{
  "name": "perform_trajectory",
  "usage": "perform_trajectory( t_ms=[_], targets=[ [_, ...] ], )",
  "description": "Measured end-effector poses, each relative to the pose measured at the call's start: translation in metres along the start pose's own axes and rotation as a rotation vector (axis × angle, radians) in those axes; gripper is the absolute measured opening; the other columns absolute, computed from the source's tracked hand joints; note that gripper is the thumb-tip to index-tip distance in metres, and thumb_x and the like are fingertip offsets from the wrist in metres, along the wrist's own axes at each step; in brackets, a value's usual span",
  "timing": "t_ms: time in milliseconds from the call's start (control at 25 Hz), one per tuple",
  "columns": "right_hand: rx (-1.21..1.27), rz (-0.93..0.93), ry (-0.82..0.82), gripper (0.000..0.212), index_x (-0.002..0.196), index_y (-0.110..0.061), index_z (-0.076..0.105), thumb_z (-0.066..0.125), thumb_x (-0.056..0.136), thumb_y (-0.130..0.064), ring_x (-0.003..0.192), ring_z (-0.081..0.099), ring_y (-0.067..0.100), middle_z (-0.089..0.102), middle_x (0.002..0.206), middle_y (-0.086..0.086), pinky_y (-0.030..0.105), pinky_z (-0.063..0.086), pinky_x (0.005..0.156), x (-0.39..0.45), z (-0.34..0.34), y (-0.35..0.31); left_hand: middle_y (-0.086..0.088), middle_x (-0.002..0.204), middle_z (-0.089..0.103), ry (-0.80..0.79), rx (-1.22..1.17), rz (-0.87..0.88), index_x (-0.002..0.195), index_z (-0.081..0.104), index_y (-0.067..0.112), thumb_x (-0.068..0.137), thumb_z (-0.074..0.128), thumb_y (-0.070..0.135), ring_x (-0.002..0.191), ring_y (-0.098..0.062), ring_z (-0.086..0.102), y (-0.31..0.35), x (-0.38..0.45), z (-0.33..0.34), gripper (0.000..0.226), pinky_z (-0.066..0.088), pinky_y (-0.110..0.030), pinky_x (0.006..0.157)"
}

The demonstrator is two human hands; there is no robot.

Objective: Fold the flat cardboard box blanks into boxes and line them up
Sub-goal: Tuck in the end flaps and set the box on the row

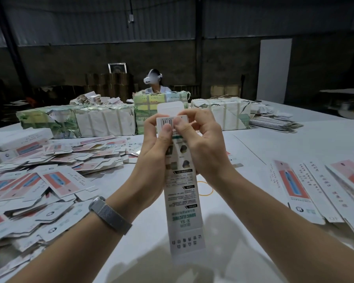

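white printed cardboard, a long narrow box [182,193] with green lettering and a barcode near its far end, is held lengthwise above a white table [294,139] by a person's two bare hands. the left hand [153,160], a silver mesh watch band [109,215] on its wrist, curls around the box's left side with the thumb pressed flat on the barcode panel. the right hand [204,148] grips the right side, its fingertips pinching the top edge beside a rounded white end flap [170,108] that stands upright beyond the fingers. to the left, a loose heap of flat cardboard blanks [39,180] printed in red and blue spreads over the table. to the right, several long boxes [307,188] with the same red and blue print lie side by side near the table edge. a yellow rubber band [206,190] lies on the table just behind the held box. across the middle of the table sit paper-wrapped bundles [102,121], strapped and partly torn. behind them sits another person wearing a white headset [152,78].
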State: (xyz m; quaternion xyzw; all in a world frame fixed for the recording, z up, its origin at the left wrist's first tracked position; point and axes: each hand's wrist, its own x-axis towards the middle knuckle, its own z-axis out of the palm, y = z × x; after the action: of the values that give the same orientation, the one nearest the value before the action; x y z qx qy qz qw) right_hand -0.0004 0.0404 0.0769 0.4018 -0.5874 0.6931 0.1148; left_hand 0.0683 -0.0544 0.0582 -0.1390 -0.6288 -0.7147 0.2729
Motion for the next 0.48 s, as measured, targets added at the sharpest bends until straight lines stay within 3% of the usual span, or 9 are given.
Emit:
perform_trajectory(
  t_ms=[80, 200, 360, 480],
  targets=[
    [0.032, 0.06, -0.014, 0.011, 0.085, -0.021, 0.064, 0.062, 0.081, -0.031, 0.09, 0.065, 0.03, 0.058, 0.106, 0.011, 0.048, 0.057, 0.075, 0.001, -0.003, 0.0, -0.007, 0.097, 0.072, -0.034, 0.006, -0.048, 0.118, 0.042, 0.03, 0.103, 0.043, 0.039, 0.074, -0.025, 0.072, 0.001, -0.001, 0.0, 0.017, 0.059, -0.043, 0.059],
    [0.163, 0.136, -0.029, 0.016, 0.091, -0.02, 0.059, 0.061, 0.076, -0.019, 0.071, 0.067, 0.022, 0.064, 0.098, 0.009, 0.032, 0.051, 0.05, 0.003, -0.009, -0.001, -0.007, 0.088, 0.072, -0.084, 0.05, -0.096, 0.121, 0.039, 0.037, 0.102, 0.044, 0.042, 0.068, -0.031, 0.071, 0.0, -0.002, 0.0, 0.02, 0.059, -0.043, 0.059],
    [0.281, 0.106, -0.044, 0.044, 0.113, -0.027, 0.05, 0.059, 0.074, -0.007, 0.09, 0.069, 0.02, 0.064, 0.105, 0.004, 0.031, 0.057, 0.067, 0.007, -0.013, 0.001, -0.012, 0.085, 0.074, -0.077, 0.059, -0.114, 0.135, 0.026, 0.052, 0.095, 0.046, 0.045, 0.066, -0.033, 0.071, -0.001, -0.003, 0.0, 0.046, 0.058, -0.039, 0.058],
    [0.285, 0.121, -0.087, 0.034, 0.108, -0.021, 0.063, 0.056, 0.077, -0.008, 0.074, 0.068, 0.018, 0.068, 0.091, 0.001, 0.038, 0.055, 0.057, 0.006, -0.015, 0.0, -0.01, 0.085, 0.074, -0.066, 0.065, -0.124, 0.138, 0.022, 0.053, 0.096, 0.046, 0.045, 0.067, -0.033, 0.071, -0.001, -0.002, 0.0, 0.049, 0.058, -0.039, 0.057]
  ],
)
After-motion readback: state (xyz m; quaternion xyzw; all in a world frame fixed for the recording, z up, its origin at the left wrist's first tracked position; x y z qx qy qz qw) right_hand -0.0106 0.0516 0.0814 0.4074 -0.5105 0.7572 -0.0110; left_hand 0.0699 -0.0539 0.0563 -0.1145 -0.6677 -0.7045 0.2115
